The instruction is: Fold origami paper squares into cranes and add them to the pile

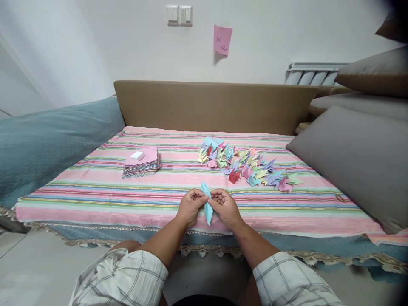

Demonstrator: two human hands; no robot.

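Between my two hands is a light blue folded paper (208, 212), long and narrow with pointed ends, held above the front part of the striped cloth. My left hand (191, 205) pinches it from the left side, thumb on top. From the right, my right hand (225, 207) pinches the same paper near its middle, thumb also on top. Both thumbs nearly meet on it. Beyond my right hand lies a spread of folded paper cranes (247, 168) in many colours. Farther left sits a stack of square coloured paper (142, 166), with a small white block (137, 156) on top.
The striped cloth (95, 193) covers a sofa seat with a brown backrest (210, 106). Grey cushions (353, 157) pile up on the right, and a blue-covered armrest (57, 140) stands left. A small brown object (340, 198) lies near the cushions. A pink note (222, 40) hangs on the wall.
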